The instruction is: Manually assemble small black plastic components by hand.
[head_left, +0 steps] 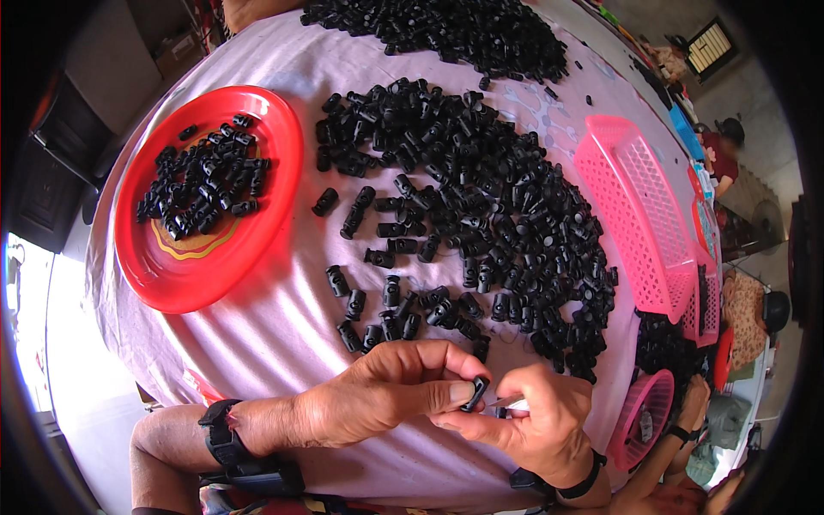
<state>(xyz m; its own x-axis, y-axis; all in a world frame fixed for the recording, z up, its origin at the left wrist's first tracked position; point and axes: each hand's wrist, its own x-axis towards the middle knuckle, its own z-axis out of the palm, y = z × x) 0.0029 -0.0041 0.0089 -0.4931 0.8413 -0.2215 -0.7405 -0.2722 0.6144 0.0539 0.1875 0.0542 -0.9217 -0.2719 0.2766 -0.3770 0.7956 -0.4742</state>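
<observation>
Near the front edge of the cloth, my left hand (pixel 390 395) pinches a black plastic cord lock (pixel 475 393) between thumb and fingertips. Close against it, my right hand (pixel 545 421) is closed on a small pale pointed tool (pixel 513 403), its tip beside the cord lock. Most of that tool is hidden by my fingers, so its exact kind does not show. Just beyond both hands, loose cord locks (pixel 390 292) lie scattered, thickening into a big heap (pixel 515 215). To the left, a red plate (pixel 287 163) bears a smaller pile of cord locks (pixel 206 184).
A pink cloth (pixel 292 343) covers the table. Another black heap (pixel 446 30) lies at the far side. On the right stand a pink perforated basket (pixel 639 215) and a round pink basket (pixel 642 421). Another person's hand (pixel 693 403) is beside the round basket.
</observation>
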